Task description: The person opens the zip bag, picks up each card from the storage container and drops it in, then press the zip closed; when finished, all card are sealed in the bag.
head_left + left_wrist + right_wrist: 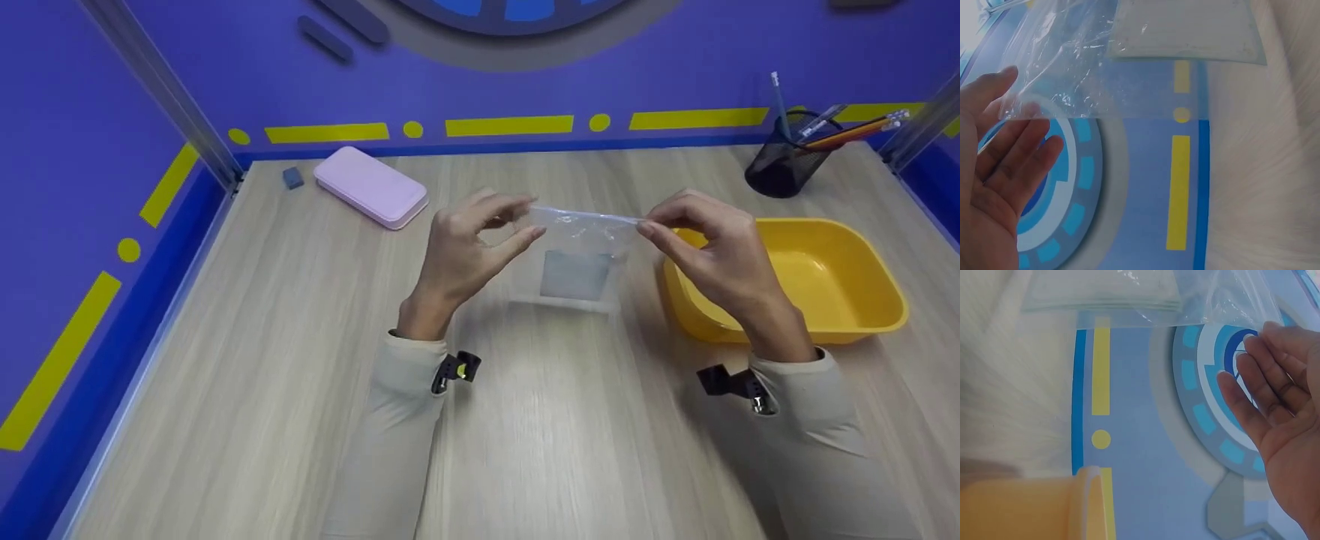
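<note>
Between both hands a clear zip bag [577, 232] is spread upright over the table, its zip edge upward. Inside lies a flat, square, grey-green piece [575, 275]; the right wrist view shows layered edges on it [1100, 304]. My left hand [469, 244] holds the bag's upper left corner, thumb in front and fingers behind the plastic [1061, 62]. At the upper right corner, my right hand [712, 244] pinches the zip edge between thumb and index finger. The other fingers of my right hand [1292, 399] extend beside the bag.
A yellow plastic bin [847, 300] stands beneath and right of my right hand. Behind it is a black mesh cup [776, 165] with several pencils. A pink case [371, 186] and a small blue-grey block [292, 178] lie at the back left, before the blue wall.
</note>
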